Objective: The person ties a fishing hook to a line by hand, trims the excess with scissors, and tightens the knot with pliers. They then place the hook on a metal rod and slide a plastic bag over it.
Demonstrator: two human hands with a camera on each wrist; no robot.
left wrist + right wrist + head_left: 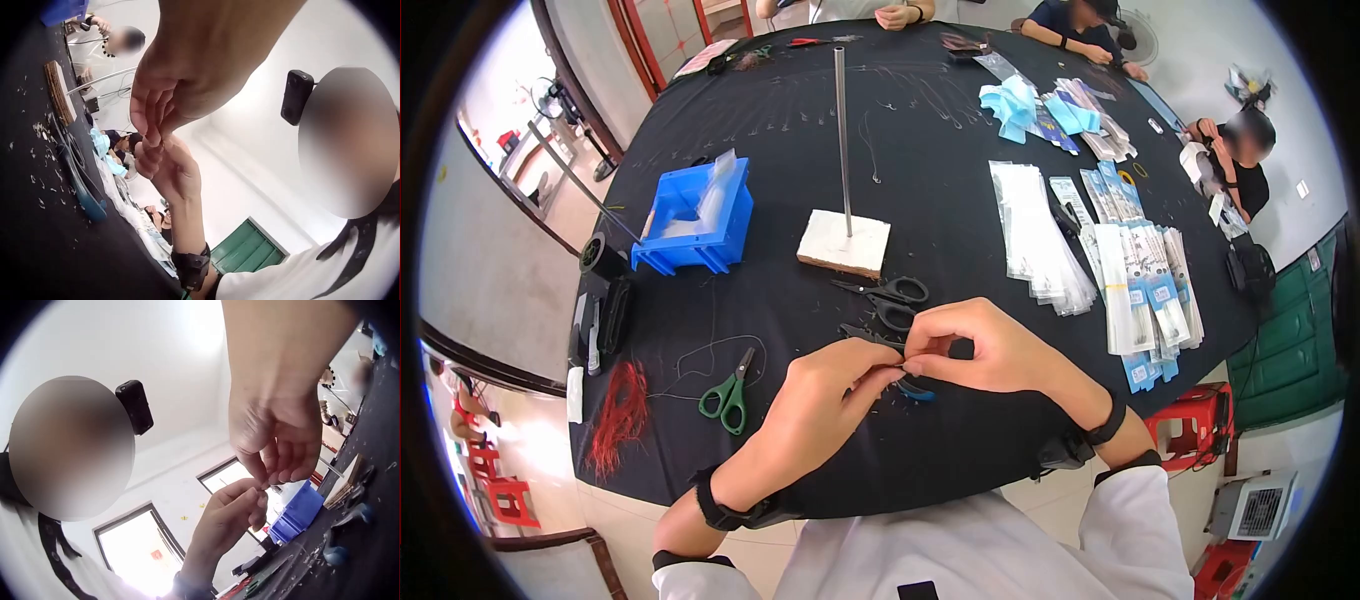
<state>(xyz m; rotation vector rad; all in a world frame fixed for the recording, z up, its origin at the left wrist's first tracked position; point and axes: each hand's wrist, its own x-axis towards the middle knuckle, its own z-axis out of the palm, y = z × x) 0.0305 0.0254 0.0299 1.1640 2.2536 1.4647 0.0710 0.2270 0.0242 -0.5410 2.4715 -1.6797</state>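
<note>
Over the front of the black table, my left hand (820,392) and right hand (992,352) meet fingertip to fingertip. Thumb and fingers of both pinch a tiny dark thing (904,368), mostly hidden by the fingertips; I cannot tell its kind. Both wrist views also show the left hand (228,515) and right hand (178,178) joined at the tips, raised above the tabletop. Just beyond them lie black-handled scissors (908,290). A tool with blue handles (917,391), partly hidden in the head view, lies under the hands.
Green scissors (725,402), a thin line loop (683,373) and red threads (618,415) lie left. Behind stand a blue bin (730,225) and a white block (820,240) with an upright metal rod (842,130). Packets (1025,230) lie right. People sit around the far side.
</note>
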